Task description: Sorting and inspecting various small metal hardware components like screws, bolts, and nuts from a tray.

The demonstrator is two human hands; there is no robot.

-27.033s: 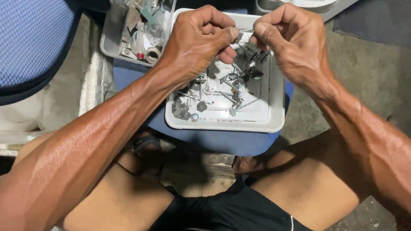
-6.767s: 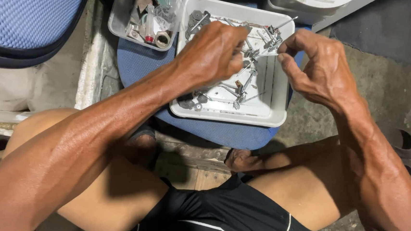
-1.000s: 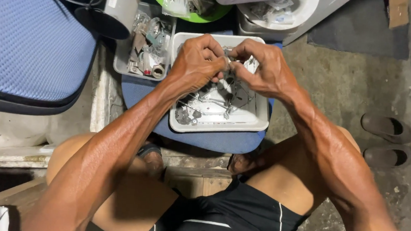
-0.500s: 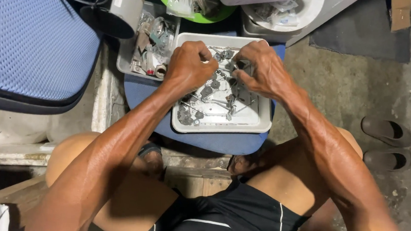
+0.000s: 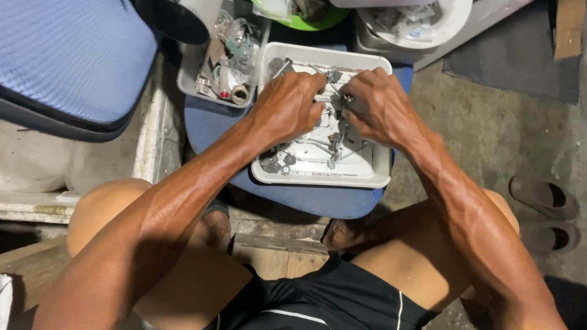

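Note:
A white rectangular tray [image 5: 320, 179] holding several small metal parts rests on a blue stool seat [image 5: 305, 199] in front of me. My left hand [image 5: 289, 104] hovers over the tray's left half, fingers curled and pinched near a small metal piece [image 5: 336, 95]. My right hand [image 5: 373, 105] is just to its right over the tray's middle, fingertips pressed on the same cluster of metal parts. The two hands almost touch. What sits between the fingertips is too small to identify clearly.
A grey bin [image 5: 224, 60] of small hardware stands left of the tray, a green bowl [image 5: 287, 6] and a white tub [image 5: 421, 19] behind it. A blue chair cushion [image 5: 54, 38] lies at the left. Sandals [image 5: 545, 203] sit on the concrete floor at the right.
My hands have come together again and dropped lower into the tray; half a second ago they were slightly apart over it.

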